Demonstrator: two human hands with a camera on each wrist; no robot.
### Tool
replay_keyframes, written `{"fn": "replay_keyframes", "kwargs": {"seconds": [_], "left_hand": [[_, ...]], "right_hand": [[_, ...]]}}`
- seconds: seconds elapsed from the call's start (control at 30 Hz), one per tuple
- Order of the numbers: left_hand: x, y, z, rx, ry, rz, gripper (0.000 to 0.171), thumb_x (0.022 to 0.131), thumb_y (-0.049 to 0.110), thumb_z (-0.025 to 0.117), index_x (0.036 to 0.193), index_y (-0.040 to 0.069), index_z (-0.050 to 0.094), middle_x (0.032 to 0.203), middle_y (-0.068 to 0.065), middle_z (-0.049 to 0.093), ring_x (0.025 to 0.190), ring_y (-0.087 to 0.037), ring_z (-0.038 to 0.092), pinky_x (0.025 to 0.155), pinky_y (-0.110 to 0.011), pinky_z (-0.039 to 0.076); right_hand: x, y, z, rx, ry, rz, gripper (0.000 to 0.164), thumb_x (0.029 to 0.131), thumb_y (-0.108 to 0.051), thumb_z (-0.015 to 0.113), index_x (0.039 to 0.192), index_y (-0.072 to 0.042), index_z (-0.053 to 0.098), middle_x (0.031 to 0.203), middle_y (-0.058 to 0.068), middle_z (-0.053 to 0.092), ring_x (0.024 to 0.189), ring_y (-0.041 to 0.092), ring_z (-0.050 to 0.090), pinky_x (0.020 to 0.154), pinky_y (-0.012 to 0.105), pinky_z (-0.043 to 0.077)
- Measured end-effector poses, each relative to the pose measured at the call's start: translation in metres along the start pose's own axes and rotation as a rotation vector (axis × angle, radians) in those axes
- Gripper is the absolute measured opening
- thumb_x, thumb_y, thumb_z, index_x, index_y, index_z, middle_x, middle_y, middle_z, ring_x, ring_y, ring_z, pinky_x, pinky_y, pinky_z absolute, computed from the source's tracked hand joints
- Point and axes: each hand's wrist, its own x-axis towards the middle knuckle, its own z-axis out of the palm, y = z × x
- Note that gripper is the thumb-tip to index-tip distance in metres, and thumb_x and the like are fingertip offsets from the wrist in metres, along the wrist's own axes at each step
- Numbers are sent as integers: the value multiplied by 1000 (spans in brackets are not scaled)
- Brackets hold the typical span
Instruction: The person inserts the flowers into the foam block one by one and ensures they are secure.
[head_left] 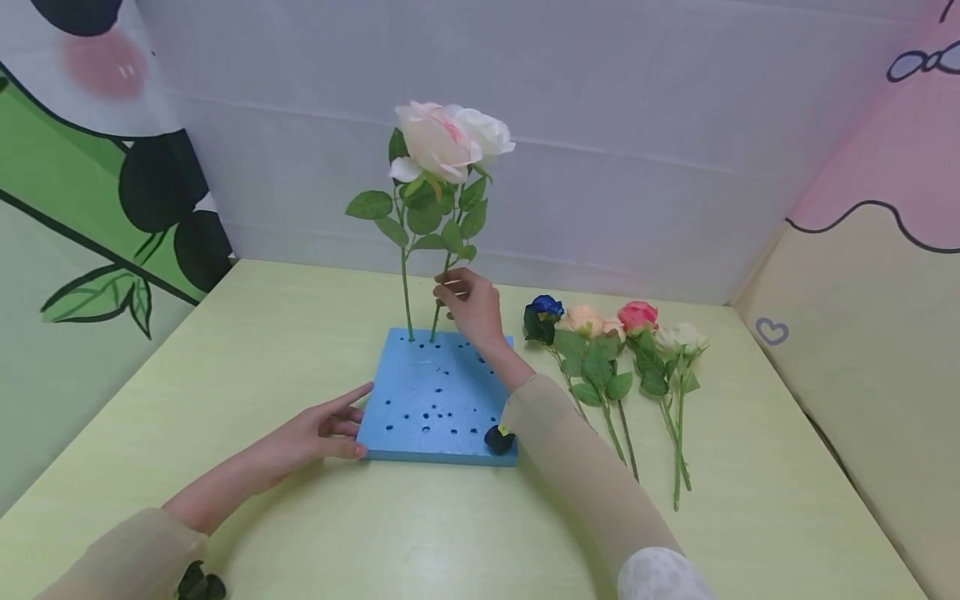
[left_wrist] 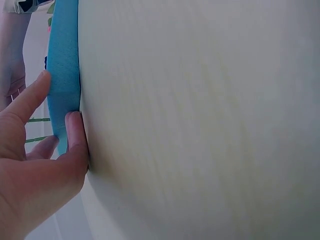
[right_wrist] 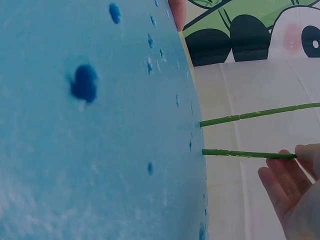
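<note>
A blue foam board (head_left: 412,379) dotted with holes lies flat on the table. Two artificial roses stand upright at its far edge: a pale pink rose (head_left: 435,143) and, partly behind it, a white rose (head_left: 489,133). My right hand (head_left: 474,310) pinches the right-hand green stem (right_wrist: 250,154) between thumb and fingers; that stem's lower end sits in the board. Beside it rises the other stem (right_wrist: 260,114), untouched. My left hand (head_left: 318,433) rests against the board's left edge, its fingertips (left_wrist: 44,77) touching the blue side and its fingers spread.
To the right of the board lie a dark blue rose (head_left: 545,308), peach roses (head_left: 583,320), a pinkish-red rose (head_left: 638,316) and a white rose (head_left: 682,337), stems toward me. A printed cloth wall (head_left: 600,192) stands behind the table (head_left: 225,375).
</note>
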Motion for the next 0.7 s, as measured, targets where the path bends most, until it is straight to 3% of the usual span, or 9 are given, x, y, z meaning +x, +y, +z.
{"fn": "replay_keyframes", "kwargs": {"seconds": [0.7], "left_hand": [[-2,2,1,20,22,-23,91,86,34,76,159,25,21,146,-16,45,126,-27,49,103,-45,43]], "right_hand": [[-5,-2,-1,-10,-18,-7,22,95,-10,64,117,-10,68,106,14,74,95,28,74,70,30,60]]}}
